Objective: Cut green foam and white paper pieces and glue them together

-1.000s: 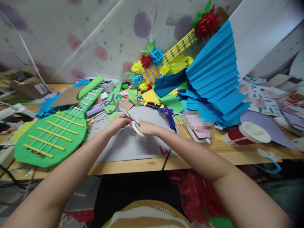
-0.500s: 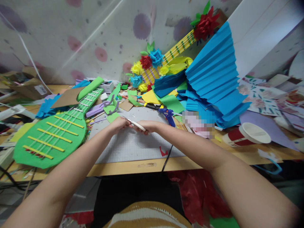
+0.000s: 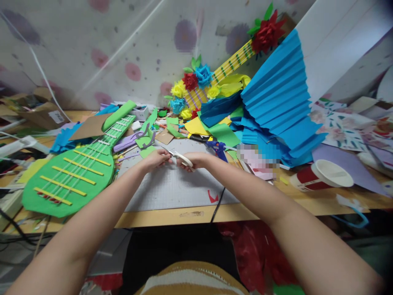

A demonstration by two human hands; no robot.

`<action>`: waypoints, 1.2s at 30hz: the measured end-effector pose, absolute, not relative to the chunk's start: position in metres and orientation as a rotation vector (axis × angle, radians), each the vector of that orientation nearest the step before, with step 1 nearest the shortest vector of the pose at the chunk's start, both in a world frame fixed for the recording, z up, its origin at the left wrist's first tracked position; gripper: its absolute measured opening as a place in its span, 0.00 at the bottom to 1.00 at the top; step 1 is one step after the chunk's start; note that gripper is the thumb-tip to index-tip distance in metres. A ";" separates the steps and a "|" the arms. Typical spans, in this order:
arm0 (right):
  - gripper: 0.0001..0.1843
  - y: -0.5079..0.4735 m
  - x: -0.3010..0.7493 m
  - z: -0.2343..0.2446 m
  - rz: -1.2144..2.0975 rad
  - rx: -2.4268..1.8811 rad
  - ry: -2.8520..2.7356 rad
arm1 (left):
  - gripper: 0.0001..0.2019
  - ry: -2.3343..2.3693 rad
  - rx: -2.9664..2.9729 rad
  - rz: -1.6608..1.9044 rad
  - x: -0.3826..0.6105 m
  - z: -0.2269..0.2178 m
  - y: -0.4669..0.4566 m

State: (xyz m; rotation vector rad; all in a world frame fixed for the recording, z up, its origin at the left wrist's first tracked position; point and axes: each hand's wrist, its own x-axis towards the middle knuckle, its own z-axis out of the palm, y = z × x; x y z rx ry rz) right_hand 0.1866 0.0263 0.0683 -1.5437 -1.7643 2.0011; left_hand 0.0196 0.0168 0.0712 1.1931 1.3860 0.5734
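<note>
Wooden table point(image 3: 153, 220), cluttered; grey mat point(image 3: 172, 192) at near centre, red scrap point(image 3: 212, 197) on its near right part. Flower-print wall point(image 3: 147, 49) behind. Green paper lute point(image 3: 69, 174) at left; glue gun point(image 3: 219, 150) right of the hands; pleated blue paper point(image 3: 279, 94) far right; cup point(image 3: 319, 175) on its side at right. Scissors point(image 3: 185, 160) above mat, between the two hands, handles in the right, blades pointing left toward the left. Right hand point(image 3: 198, 160): closed around the white handles. Left hand point(image 3: 157, 160): fingers curled together by the blades; cannot tell what, if anything, they pinch.
</note>
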 end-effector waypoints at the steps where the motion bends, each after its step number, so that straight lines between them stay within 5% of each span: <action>1: 0.07 0.026 0.188 0.068 1.992 -1.526 -1.741 | 0.05 1.365 1.175 0.574 0.020 0.072 0.015; 11: 0.08 0.016 0.175 0.064 1.748 -1.379 -1.308 | 0.15 1.100 0.957 0.566 0.023 0.075 0.008; 24: 0.13 0.030 0.185 0.060 1.522 -1.408 -1.264 | 0.08 1.176 1.162 0.462 -0.001 0.071 0.002; 36: 0.16 0.004 0.203 0.072 0.851 -1.838 -2.243 | 0.08 1.096 1.053 0.838 -0.006 0.066 -0.003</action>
